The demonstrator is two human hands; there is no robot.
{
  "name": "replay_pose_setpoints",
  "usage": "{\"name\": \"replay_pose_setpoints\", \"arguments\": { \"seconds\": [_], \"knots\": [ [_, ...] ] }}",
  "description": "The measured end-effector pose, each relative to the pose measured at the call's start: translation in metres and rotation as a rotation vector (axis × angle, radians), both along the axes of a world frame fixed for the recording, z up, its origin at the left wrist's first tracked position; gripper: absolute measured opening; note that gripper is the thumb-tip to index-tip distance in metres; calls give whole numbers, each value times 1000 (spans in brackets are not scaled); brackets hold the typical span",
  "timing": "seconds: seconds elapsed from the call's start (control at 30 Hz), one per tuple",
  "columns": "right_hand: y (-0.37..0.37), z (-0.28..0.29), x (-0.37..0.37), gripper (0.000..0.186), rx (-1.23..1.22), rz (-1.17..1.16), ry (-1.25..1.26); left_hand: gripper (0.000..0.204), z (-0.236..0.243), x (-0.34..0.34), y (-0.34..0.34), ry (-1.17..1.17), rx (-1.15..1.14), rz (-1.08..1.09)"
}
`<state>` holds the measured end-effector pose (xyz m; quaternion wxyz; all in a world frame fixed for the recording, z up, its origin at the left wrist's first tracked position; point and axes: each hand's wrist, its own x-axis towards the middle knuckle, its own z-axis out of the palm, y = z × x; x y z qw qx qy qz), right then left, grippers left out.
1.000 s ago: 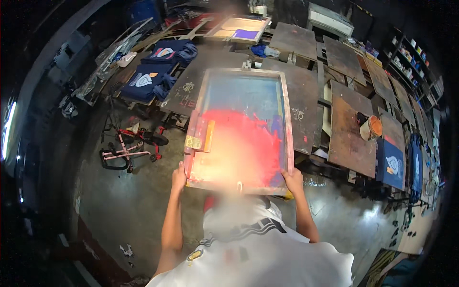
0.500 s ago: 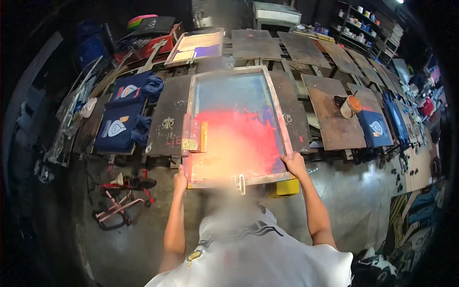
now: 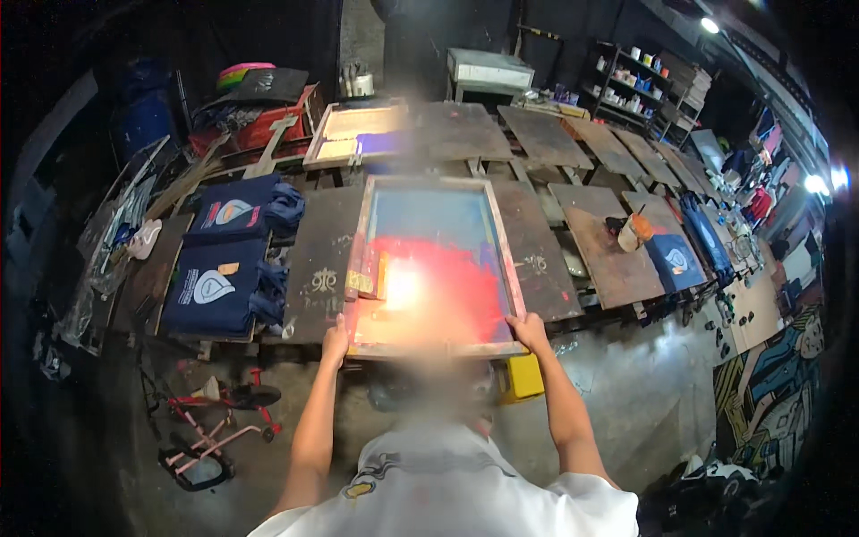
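A screen printing frame (image 3: 506,259) with a pale wooden border lies in front of me over a dark board. Red ink covers the lower part of its mesh, and the upper part is grey-blue. My left hand (image 3: 336,341) grips the frame's near left corner. The near right corner is in my right hand (image 3: 529,331), its fingers closed round the edge. A squeegee (image 3: 368,277) with an orange-yellow side rests at the frame's left edge, touched by neither hand. A blur hides part of the near border.
Navy cloth bags (image 3: 215,285) with white prints lie on boards at the left. A paint tub (image 3: 635,232) stands on a board (image 3: 611,259) at the right. Another screen frame (image 3: 313,161) lies farther back. A small red bicycle (image 3: 210,421) and a yellow crate (image 3: 523,378) are on the floor.
The view has tilted upward, so the tables sit lower in the picture. The frame looks lower and flatter over the board. Both hands keep their hold on its near corners.
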<state>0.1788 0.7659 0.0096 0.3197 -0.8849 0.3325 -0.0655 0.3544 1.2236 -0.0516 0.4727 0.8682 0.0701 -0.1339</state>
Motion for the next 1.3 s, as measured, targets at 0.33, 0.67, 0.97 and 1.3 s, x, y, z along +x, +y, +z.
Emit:
{"name": "replay_pose_setpoints", "arguments": {
  "seconds": [0.33,0.67,0.97,1.3],
  "knots": [
    [-14,-10,1,68,-105,-6,59,76,14,-4,-9,174,-435,-131],
    [7,3,-22,42,-478,-15,132,68,41,-25,-23,390,-116,-563],
    [64,21,-56,24,-409,163,-229,116,-49,-31,-8,24,37,-574],
    [62,1,-124,31,-99,-266,-389,84,-23,-76,-22,-100,-104,-282]
  ]
}}
